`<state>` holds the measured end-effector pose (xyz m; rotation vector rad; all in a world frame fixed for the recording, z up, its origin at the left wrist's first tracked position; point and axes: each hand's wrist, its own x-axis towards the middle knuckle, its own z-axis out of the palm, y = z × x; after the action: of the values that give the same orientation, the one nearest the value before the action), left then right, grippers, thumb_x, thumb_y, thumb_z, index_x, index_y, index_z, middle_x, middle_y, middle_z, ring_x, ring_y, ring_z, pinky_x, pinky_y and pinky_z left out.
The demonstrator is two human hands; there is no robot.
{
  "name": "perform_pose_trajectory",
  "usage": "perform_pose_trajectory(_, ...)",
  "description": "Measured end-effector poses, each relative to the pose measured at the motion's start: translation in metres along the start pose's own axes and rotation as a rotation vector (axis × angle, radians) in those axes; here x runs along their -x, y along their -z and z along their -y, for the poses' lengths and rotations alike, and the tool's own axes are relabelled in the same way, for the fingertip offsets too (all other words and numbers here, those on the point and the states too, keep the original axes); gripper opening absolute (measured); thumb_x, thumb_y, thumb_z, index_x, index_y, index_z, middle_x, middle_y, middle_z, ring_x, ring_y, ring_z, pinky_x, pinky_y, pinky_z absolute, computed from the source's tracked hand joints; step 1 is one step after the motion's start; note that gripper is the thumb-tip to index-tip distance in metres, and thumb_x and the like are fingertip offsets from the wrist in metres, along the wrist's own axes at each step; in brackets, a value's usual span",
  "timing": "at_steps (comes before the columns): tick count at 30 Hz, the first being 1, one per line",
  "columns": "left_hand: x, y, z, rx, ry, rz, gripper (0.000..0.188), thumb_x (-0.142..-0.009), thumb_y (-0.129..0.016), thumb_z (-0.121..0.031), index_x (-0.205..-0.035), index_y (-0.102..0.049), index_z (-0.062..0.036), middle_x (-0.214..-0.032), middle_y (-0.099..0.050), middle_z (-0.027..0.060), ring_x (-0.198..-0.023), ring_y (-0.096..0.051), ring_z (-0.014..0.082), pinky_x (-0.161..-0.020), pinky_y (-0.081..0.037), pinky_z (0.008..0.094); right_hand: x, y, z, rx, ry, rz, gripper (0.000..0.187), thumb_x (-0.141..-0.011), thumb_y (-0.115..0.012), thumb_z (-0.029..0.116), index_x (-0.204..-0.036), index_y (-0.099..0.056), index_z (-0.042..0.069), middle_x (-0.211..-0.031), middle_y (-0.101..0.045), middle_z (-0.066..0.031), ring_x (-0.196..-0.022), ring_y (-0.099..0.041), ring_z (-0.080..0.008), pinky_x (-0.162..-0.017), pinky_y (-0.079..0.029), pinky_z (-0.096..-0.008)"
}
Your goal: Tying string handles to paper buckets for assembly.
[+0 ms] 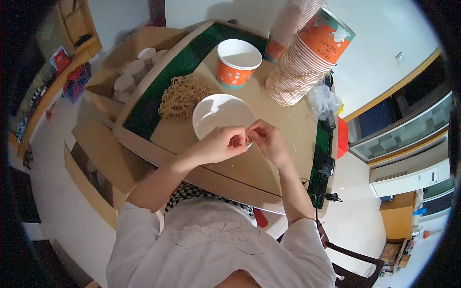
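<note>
Status: Pinch Position

I read both hands at the near right part of the white tub's [218, 115] rim. The left hand [228, 141] is curled, with thumb and fingertips pinched on what appears to be a thin strand [248, 142]. The right hand [268, 140] meets it there, fingertips pinched at the same spot; fingers cover most of the strand, so I cannot tell its path.

The tub faces me mouth-up on a tan board [297, 134], which sits on the green-topped table [141, 120].

Surrounding items:
- Heap of string [185, 97]: left of the white tub, near it.
- Orange tub [236, 72]: upright, behind the white tub.
- Tub stack [307, 60]: tilted, right of the orange tub.
- Clear plastic bag [322, 101]: just beside the stack's right side.
</note>
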<state>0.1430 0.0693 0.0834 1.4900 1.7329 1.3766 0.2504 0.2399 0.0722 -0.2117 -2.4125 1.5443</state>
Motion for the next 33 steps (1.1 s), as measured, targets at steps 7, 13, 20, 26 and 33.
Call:
perform_pose_trajectory(7, 0.003, 0.010, -0.004, -0.403, -0.281, -0.095, 0.015, -0.078, -0.069, -0.011, -0.085, -0.060, -0.0016, -0.075, -0.056, 0.0081, -0.067, -0.059, 0.0206, -0.059, -0.047, 0.0327, 0.000, -0.005, 0.014, -0.028, -0.058, -0.013, 0.011, -0.093, -0.056, 0.009, -0.091, -0.059, -0.002, -0.074, -0.061, -0.0046, -0.070, -0.056, -0.0096, -0.064, -0.046, -0.0253)
perform_pose_trajectory(13, -0.008, 0.005, -0.002, -0.612, -0.315, -0.052, 0.010, -0.080, -0.062, -0.012, -0.087, -0.064, -0.0048, -0.088, -0.058, 0.0107, -0.078, -0.062, 0.0267, -0.065, -0.051, 0.0369, 0.001, -0.004, 0.011, -0.082, -0.063, -0.004, 0.012, -0.093, -0.056, 0.009, -0.092, -0.060, -0.002, -0.076, -0.060, -0.0023, -0.072, -0.054, -0.0079, -0.065, -0.046, -0.0244)
perform_pose_trajectory(20, -0.011, 0.005, -0.001, -0.593, -0.389, -0.046, 0.013, -0.082, -0.062, -0.013, -0.091, -0.061, -0.0047, -0.089, -0.056, 0.0088, -0.078, -0.061, 0.0251, -0.063, -0.050, 0.0367, 0.014, -0.016, 0.008, 0.009, -0.050, -0.144, 0.010, -0.092, -0.057, 0.008, -0.093, -0.062, 0.000, -0.076, -0.060, -0.0020, -0.071, -0.054, -0.0077, -0.064, -0.045, -0.0235)
perform_pose_trajectory(26, -0.010, -0.001, 0.009, 0.075, 0.049, -0.074, 0.012, -0.086, -0.060, -0.013, -0.090, -0.060, -0.0015, -0.080, -0.056, 0.0037, -0.062, -0.055, 0.0153, -0.053, -0.043, 0.0263, 0.031, -0.052, -0.003, -0.066, 0.138, -0.418, 0.008, -0.092, -0.056, 0.005, -0.091, -0.062, 0.000, -0.094, -0.064, -0.0057, -0.061, -0.051, -0.0048, -0.051, -0.041, -0.0193)
perform_pose_trajectory(33, -0.016, 0.005, 0.006, 0.761, 0.642, 0.080, 0.015, -0.087, -0.062, -0.017, -0.085, -0.061, -0.0027, -0.072, -0.057, 0.0012, -0.050, -0.046, 0.0062, -0.038, -0.029, 0.0191, 0.046, -0.081, -0.008, -0.007, 0.165, -0.717, 0.014, -0.091, -0.056, 0.003, -0.101, -0.067, 0.002, -0.102, -0.064, -0.0084, -0.071, -0.055, -0.0071, -0.054, -0.045, -0.0198)
